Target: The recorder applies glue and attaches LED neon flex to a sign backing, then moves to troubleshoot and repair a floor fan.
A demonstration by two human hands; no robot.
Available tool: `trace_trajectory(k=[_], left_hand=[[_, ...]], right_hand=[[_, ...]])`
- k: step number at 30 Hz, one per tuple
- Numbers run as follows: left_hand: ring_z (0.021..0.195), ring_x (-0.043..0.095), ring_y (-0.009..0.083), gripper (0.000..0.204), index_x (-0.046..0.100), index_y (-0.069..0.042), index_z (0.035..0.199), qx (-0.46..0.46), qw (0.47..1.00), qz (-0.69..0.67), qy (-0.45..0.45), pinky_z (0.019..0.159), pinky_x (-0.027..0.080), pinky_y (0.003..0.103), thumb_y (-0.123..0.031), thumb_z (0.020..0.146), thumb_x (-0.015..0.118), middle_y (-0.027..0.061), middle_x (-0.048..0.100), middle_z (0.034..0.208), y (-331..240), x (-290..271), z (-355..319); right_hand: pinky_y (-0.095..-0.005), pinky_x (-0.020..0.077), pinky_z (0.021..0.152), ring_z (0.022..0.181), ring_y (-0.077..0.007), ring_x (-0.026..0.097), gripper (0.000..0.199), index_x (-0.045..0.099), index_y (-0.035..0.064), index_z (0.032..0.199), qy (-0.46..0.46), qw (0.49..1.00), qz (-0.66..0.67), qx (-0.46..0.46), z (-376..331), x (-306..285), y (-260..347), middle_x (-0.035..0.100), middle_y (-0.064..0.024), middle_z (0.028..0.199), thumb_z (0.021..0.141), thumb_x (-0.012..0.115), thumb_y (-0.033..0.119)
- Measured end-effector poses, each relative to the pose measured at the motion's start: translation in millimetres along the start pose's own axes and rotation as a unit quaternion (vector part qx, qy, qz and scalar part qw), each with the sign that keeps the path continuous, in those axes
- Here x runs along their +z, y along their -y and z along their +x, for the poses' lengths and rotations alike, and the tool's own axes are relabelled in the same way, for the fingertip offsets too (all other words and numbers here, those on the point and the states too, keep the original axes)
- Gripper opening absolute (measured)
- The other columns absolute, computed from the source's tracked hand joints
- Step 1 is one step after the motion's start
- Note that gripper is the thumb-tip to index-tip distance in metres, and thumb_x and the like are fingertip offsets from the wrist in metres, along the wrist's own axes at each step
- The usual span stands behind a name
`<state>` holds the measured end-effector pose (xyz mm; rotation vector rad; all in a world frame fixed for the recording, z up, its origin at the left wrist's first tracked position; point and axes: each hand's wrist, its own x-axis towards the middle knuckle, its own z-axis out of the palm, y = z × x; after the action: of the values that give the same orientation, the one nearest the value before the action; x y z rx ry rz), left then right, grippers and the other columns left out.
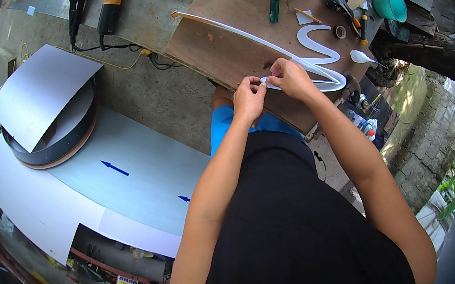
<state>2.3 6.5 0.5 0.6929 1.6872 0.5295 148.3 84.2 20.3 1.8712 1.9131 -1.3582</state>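
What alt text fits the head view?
Seen from above, a person's left hand and right hand pinch a long white strip on a brown board. A curved white cutout and green lighter lie nearby.

A green lighter (pixel 274 9), a pencil (pixel 308 15), a small tape roll (pixel 340 31) and a white curved cut-out shape (pixel 315 44) lie on the brown plywood worktop (pixel 225 39), with a teal bucket (pixel 390 5) beyond its far right corner. To the left, large white sheets (pixel 73 191) marked with blue arrows (pixel 114 168) cover the concrete floor (pixel 163 93). A curled sheet (pixel 40 92) rests on a dark round coil (pixel 61 146), and two power tools (pixel 98 9) lie further back.
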Motion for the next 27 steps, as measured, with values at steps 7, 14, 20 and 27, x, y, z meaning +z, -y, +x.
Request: trace_trajectory(k=[7,14,20,27], left_hand=[[0.082,0.063,0.0182,0.033,0.060,0.001,0.110,-0.018,1.000,0.006,0.013,0.074,0.051,0.032,-0.023,0.088,0.068,0.0094,0.067,0.087,-4.6,-1.7,-1.2],[0.084,0.064,0.0194,0.035,0.059,0.002,0.111,-0.010,1.000,0.012,0.008,0.076,0.051,0.033,-0.023,0.088,0.068,0.0110,0.067,0.091,-2.5,-3.4,-0.4],[0.085,0.064,0.0197,0.033,0.058,0.002,0.111,-0.007,1.000,-0.009,0.018,0.077,0.051,0.033,-0.021,0.089,0.067,0.0115,0.066,0.093,-0.8,-3.5,-0.7],[0.082,0.064,0.0177,0.036,0.056,0.002,0.113,0.007,1.000,-0.010,-0.001,0.074,0.052,0.031,-0.021,0.088,0.069,0.0107,0.067,0.093,5.7,-1.3,-3.5]], right_hand=[[-0.0387,0.0512,0.081,0.093,-0.0316,0.067,0.041,0.064,-0.0007,0.099,0.012,0.999,0.038,0.013,1.8,3.2,0.6,0.069,-0.0170,0.096,0.075,0.080,0.028],[-0.0388,0.0506,0.080,0.091,-0.0317,0.066,0.038,0.064,-0.0006,0.096,0.017,0.998,0.054,0.014,1.9,4.2,0.6,0.069,-0.0165,0.094,0.075,0.080,0.026],[-0.0389,0.0505,0.080,0.091,-0.0314,0.066,0.036,0.063,-0.0001,0.096,0.018,0.997,0.068,0.010,2.1,5.6,-0.3,0.069,-0.0161,0.093,0.076,0.080,0.024],[-0.0381,0.0511,0.079,0.089,-0.0300,0.066,0.035,0.063,-0.0010,0.094,0.015,0.998,0.062,0.026,0.8,5.3,1.7,0.069,-0.0162,0.092,0.076,0.080,0.024]])
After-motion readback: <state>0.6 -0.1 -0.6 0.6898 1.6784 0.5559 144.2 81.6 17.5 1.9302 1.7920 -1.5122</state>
